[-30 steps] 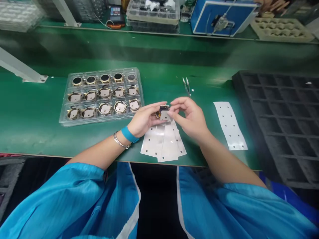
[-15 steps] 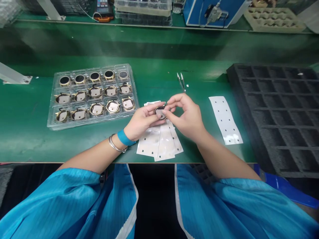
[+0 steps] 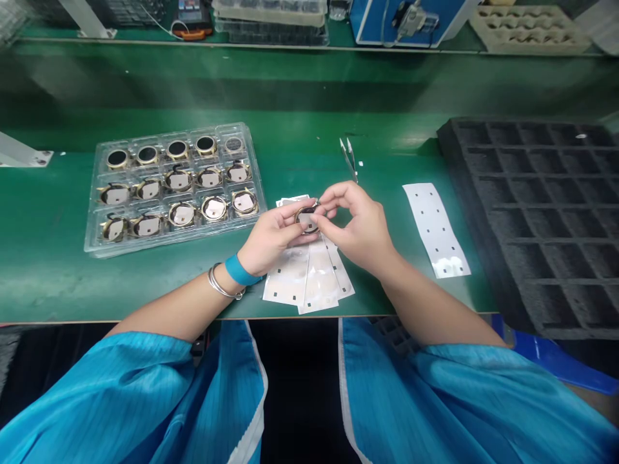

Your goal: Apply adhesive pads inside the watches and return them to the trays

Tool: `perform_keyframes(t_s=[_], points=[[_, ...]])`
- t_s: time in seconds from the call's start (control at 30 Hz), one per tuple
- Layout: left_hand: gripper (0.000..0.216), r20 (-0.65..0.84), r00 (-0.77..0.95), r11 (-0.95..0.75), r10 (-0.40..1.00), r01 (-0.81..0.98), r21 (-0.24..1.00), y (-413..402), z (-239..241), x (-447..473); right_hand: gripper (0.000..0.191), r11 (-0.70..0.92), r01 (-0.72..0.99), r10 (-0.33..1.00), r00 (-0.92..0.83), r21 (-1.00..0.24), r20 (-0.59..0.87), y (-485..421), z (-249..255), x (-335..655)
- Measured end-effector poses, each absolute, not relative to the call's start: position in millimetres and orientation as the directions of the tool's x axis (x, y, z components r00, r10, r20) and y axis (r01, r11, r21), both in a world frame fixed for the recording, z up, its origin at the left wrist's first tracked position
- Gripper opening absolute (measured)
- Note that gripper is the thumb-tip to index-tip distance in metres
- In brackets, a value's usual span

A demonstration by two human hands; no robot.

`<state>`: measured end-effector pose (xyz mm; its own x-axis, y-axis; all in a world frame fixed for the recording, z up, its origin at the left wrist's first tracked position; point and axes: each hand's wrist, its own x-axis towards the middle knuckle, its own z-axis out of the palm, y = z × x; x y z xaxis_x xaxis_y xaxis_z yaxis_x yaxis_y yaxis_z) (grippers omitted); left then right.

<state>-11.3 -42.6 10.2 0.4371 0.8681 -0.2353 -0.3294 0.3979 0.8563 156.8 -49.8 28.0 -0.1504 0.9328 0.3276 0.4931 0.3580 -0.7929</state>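
My left hand (image 3: 271,238) is closed round a round watch case (image 3: 306,220), with its thumb on the pale square inside and fingers along the far and near sides. At the case's right edge, the thumb and forefinger of my right hand (image 3: 360,222) come together; whether a small part lies between them is hidden. Beneath both hands several white sticker sheets (image 3: 290,274) with small dark squares lie fanned out on the green bench. A clear plastic tray (image 3: 176,241) to the left holds several gold watch cases, some showing pale inner pieces, others dark round faces.
Tweezers (image 3: 349,160) lie beyond my right hand, beside a tiny white scrap (image 3: 360,164). To the right are another white sticker sheet (image 3: 438,232) and a black compartment tray (image 3: 498,258). A shelf at the back bears stacked trays (image 3: 271,26) and a blue box (image 3: 372,26).
The view has shifted slightly, so the bench and tray sit a little further left. Both hands stay on the watch case, with hardly any change in the fingers.
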Motion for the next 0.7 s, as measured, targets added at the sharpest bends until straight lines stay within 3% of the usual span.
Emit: perform_keyframes(t_s=[0.7], points=[[0.043,-0.278,0.402,0.425,0.873,-0.345,0.837,-42.2,9.3,-10.4,0.016,0.4,0.548,0.912,-0.16,-0.734,0.378,-47.9,17.9,152.9]])
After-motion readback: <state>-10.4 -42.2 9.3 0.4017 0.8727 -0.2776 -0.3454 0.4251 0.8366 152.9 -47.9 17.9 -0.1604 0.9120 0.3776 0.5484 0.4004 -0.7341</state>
